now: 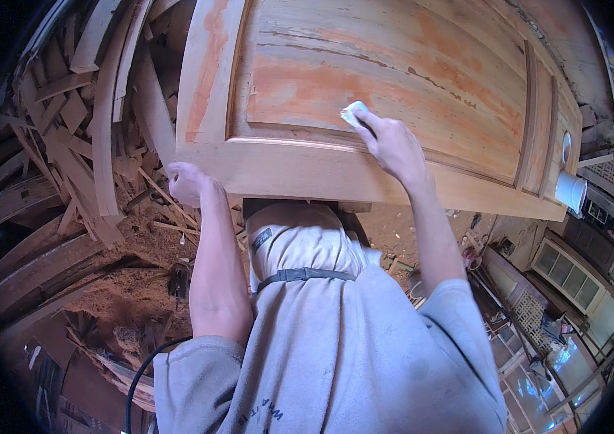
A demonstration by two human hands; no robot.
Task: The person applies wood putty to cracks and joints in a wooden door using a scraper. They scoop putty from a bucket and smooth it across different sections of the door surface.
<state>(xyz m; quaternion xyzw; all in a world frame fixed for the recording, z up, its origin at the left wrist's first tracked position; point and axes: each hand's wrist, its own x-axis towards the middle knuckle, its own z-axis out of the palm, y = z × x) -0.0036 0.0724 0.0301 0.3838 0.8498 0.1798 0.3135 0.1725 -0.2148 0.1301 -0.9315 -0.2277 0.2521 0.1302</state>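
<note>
A pale wooden panelled door (pixel 285 168) lies flat in front of me, with orange-brown smears over its recessed panel and left frame. My right hand (pixel 394 148) is over the near part of that panel. Pinched between its thumb and fingers is a small white folded pad (pixel 353 114), which rests on the panel's surface; whether it is cloth or paper cannot be made out. At the door's near left corner, my left hand (pixel 192 186) is closed around the edge, its fingertips partly hidden.
Wood offcuts (pixel 108 108) are heaped along the left, with shavings (pixel 129 300) below them. A white cup-like container (pixel 571 190) stands at the door's right end. Beyond it, on the right, are a glazed wooden frame (pixel 567 271) and assorted clutter. A dark cable (pixel 133 387) hangs by my left side.
</note>
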